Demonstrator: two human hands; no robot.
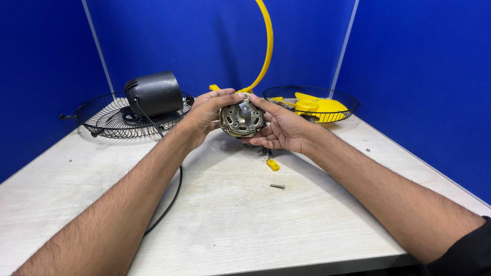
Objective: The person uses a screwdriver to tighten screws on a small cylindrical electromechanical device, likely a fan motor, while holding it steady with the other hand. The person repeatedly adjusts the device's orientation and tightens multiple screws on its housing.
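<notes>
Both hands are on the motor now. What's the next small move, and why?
Probably lower the motor onto the table near the loose screw. The left hand and right hand both grip it in mid-air, so neither is free for the screw.

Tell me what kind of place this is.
Likely a repair or teardown bench: blue partition walls enclose a scuffed table, both hands hold a fan motor, with wire fan guards and a loose screw nearby.

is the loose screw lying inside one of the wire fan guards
No, the screw lies on the bare table, nearer the camera than both hands and well apart from either fan guard.
</notes>
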